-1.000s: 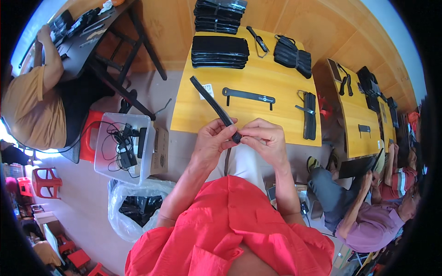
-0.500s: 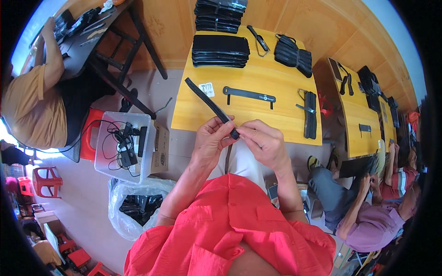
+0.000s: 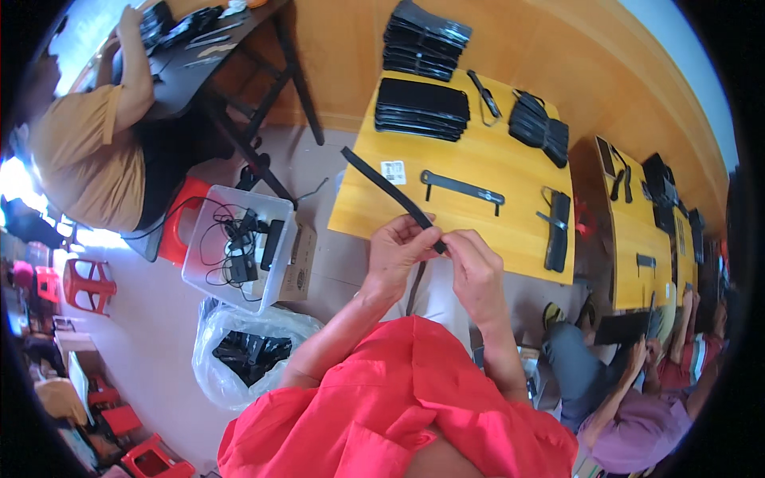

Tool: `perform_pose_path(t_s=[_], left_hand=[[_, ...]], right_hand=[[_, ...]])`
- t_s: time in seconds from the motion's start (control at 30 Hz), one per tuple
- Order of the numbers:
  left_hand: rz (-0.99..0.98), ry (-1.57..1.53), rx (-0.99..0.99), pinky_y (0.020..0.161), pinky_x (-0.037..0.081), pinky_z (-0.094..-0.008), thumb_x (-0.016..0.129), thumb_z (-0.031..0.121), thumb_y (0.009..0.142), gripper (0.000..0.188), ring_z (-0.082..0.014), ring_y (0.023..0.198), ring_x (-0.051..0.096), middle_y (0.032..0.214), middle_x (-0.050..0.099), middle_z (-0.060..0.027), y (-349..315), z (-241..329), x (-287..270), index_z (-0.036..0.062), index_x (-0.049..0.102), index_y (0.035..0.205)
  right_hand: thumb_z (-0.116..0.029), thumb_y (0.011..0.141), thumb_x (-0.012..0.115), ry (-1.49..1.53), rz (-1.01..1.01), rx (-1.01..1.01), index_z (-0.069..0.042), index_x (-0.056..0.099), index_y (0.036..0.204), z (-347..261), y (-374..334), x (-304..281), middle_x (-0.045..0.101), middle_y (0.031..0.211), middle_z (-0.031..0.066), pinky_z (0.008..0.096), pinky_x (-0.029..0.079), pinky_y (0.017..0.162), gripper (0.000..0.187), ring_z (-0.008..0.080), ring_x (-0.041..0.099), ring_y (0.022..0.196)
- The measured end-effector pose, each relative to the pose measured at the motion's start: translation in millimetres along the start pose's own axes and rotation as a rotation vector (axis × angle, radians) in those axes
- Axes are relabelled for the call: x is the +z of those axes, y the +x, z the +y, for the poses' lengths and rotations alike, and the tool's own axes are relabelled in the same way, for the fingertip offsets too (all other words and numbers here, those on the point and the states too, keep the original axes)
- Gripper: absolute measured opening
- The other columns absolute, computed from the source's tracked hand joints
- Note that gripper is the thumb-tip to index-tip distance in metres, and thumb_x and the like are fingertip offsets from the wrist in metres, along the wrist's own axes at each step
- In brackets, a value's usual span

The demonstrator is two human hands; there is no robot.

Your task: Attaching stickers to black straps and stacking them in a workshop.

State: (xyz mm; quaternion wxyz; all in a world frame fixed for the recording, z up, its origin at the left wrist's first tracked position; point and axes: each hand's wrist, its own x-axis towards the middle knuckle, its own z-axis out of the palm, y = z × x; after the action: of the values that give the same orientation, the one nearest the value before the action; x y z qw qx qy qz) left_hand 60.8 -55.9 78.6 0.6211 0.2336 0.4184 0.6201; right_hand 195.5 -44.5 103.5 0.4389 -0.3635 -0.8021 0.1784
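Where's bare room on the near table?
On the yellow table, between the flat strap and front edge, left of the nearer bundle; also between strap and front stack. The back is crowded: rear stack, farther bundle. The black strip overlaps the left front.

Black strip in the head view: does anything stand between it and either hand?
Nothing visible does: the left hand grips the black strip near its lower end, and the right hand is up against that end.

Strip [image 3: 390,190] black. Table [image 3: 358,209] yellow. Label [image 3: 393,171] white. Stack [image 3: 422,107] black. Shirt [image 3: 390,374] plain red. Far shirt [image 3: 698,360] seems red, white-striped, but view there is blurred.
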Motion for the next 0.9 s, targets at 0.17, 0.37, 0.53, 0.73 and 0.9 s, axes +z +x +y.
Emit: perform_pose_path(t_s=[0.17,0.37,0.53,0.73,0.9], left_hand=[[-0.069,0.019,0.036,0.061,0.051,-0.0197,0.066,0.009,0.08,0.028,-0.0082,0.073,0.06,0.082,0.063,-0.0027,-5.0,1.1,0.2,0.0005,0.059,0.106],[-0.096,0.049,0.05,0.064,0.052,-0.0213,0.065,0.009,0.081,0.028,-0.0082,0.077,0.06,0.086,0.063,-0.0028,-6.2,-0.9,-4.9,0.001,0.059,0.107],[-0.137,0.077,-0.016,0.065,0.052,-0.0221,0.064,0.008,0.082,0.027,-0.0092,0.078,0.06,0.088,0.062,-0.0035,-1.7,3.5,-8.2,0.0007,0.058,0.108],[-0.036,0.058,0.011,0.066,0.053,-0.0229,0.063,0.007,0.082,0.027,-0.0102,0.077,0.061,0.086,0.061,-0.0042,-3.8,2.6,-9.7,0.0,0.056,0.107],[-0.051,0.077,0.029,0.067,0.053,-0.0233,0.063,0.007,0.082,0.027,-0.0106,0.077,0.061,0.087,0.061,-0.0048,-3.6,-2.9,-2.7,-0.0007,0.056,0.107]], right_hand=[[0.011,0.073,0.055,-0.054,0.062,0.035,0.002,0.056,0.088,-5.3,-2.9,7.8,0.057,0.079,0.0151,0.0362,0.049,0.056,0.017,0.0318,0.06,0.068],[0.008,0.078,0.053,-0.014,0.08,0.096,0.001,0.055,0.086,-3.0,-0.2,11.5,0.055,0.076,0.0153,0.0375,0.046,0.055,0.011,0.0334,0.058,0.065],[0.008,0.077,0.053,0.018,0.096,0.144,0.001,0.054,0.085,-3.3,0.0,12.5,0.054,0.076,0.0153,0.0377,0.045,0.055,0.011,0.0329,0.057,0.066],[0.008,0.066,0.057,-0.186,0.167,-0.108,0.003,0.056,0.091,-2.4,-9.9,21.9,0.057,0.083,0.0146,0.0353,0.05,0.056,0.025,0.03,0.059,0.069],[0.009,0.068,0.055,-0.088,0.25,-0.003,0.003,0.057,0.087,1.2,-11.3,21.3,0.057,0.076,0.0148,0.0341,0.049,0.054,0.02,0.0297,0.059,0.063]])
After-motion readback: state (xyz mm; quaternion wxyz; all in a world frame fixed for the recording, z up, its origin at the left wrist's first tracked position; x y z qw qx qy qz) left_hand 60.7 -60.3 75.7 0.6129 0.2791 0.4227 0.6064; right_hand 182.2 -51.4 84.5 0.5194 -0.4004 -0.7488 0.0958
